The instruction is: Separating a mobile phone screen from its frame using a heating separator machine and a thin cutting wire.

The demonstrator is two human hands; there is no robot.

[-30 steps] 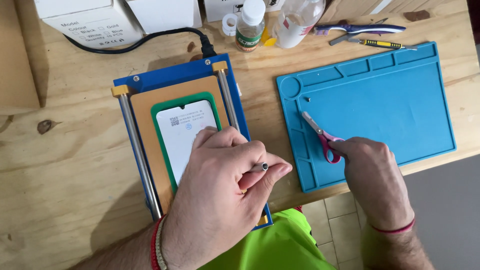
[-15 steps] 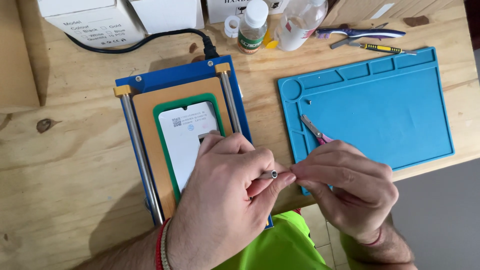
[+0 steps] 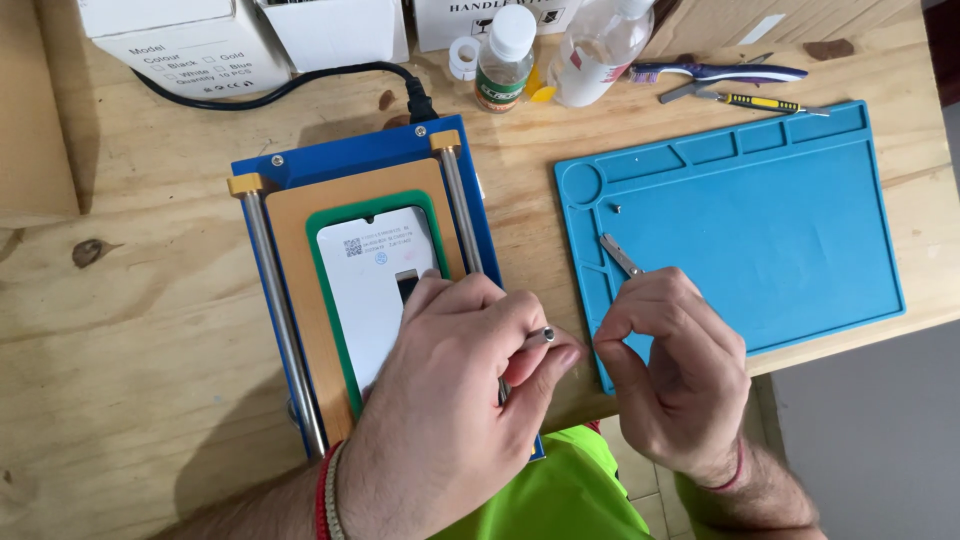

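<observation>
Holding a thin metal-tipped tool pinched between thumb and forefinger, the left hand rests palm-down over the lower part of the white phone panel, which lies in the green frame on the blue separator plate. The right hand is closed around tweezers, their tips pointing up-left above the blue silicone mat on the counter. Judged step: fitting or adjusting the tool's tip, hands nearly meeting. The next move likely calls for fine alignment of tweezers to tip. Both wrists are bent inward, fingers curled.
</observation>
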